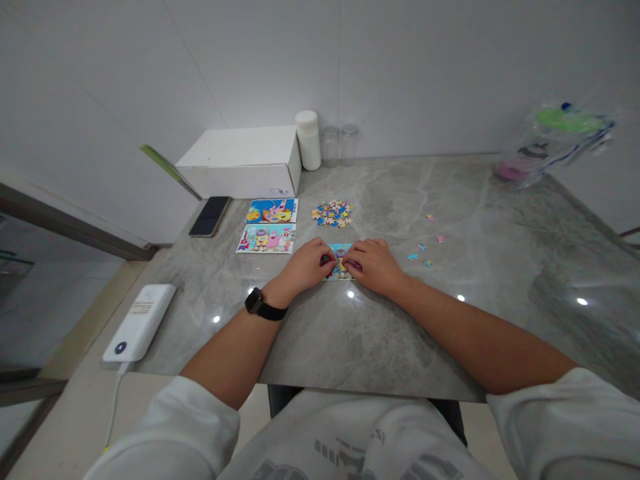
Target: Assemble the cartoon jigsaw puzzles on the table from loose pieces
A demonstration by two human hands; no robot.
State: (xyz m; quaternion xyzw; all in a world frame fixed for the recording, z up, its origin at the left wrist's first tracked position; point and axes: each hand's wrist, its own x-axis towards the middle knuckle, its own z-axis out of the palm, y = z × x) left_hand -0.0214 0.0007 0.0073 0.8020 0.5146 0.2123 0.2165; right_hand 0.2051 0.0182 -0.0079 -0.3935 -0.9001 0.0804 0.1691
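A partly assembled cartoon puzzle [341, 265] lies flat on the grey marbled table, in front of me. My left hand [311, 262], with a black watch on its wrist, rests at the puzzle's left side, fingers curled together. From the right, my right hand [373, 265] covers the puzzle's other side with its fingers bent inward. Whatever is between the fingertips of either hand is too small to make out. Behind the puzzle is a pile of loose pieces [333, 213]. Two cartoon picture cards, an upper one [273, 211] and a lower one [267, 239], lie to the left.
Several loose pieces [413, 257] are scattered right of my hands. A white box [240, 160], white bottle [309, 141] and two clear glasses stand along the wall. A phone [211, 217] and white power bank [140, 321] lie left; a plastic bag [555, 143] stands back right.
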